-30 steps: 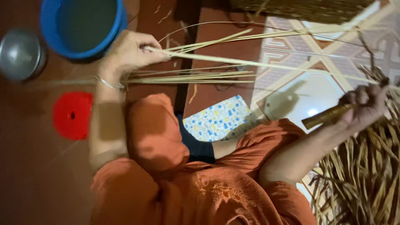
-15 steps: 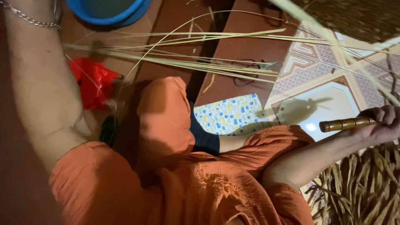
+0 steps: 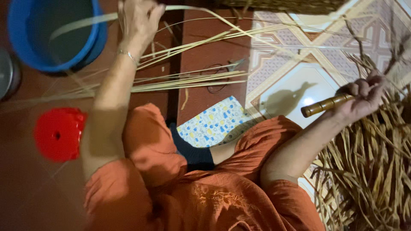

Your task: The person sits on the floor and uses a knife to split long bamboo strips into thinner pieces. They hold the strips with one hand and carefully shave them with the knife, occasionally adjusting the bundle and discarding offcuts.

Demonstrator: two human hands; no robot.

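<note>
here the person sits on the floor in orange clothes, knees drawn up, seen from above. the left hand point(image 3: 139, 19) is raised at the far left, next to the blue bucket point(image 3: 25, 47), its fingers closed around the ends of a few long pale strips point(image 3: 192, 79). one strip bends back over the bucket's mouth, the others run rightward across the dark red floor towards the patterned tiles point(image 3: 295, 72). a thin bracelet point(image 3: 127, 54) sits on that wrist.

the right hand point(image 3: 364, 96) is out at the right, fingers curled tight round a short bamboo handle point(image 3: 327, 105), whose free end points left over a white tile. whether there is a blade on it cannot be told, since the hand hides the other end. just beside and below this hand lies a loose heap of dried brown strips point(image 3: 372, 171), reaching to the near right corner.

between the knees lies a cloth with blue and yellow spots point(image 3: 212, 122). a red plastic stool point(image 3: 58, 134) stands at the left, near the left elbow. a metal bowl point(image 3: 6, 79) shows at the left edge, partly cut off. the rim of a woven basket point(image 3: 282, 5) lies along the far edge.
</note>
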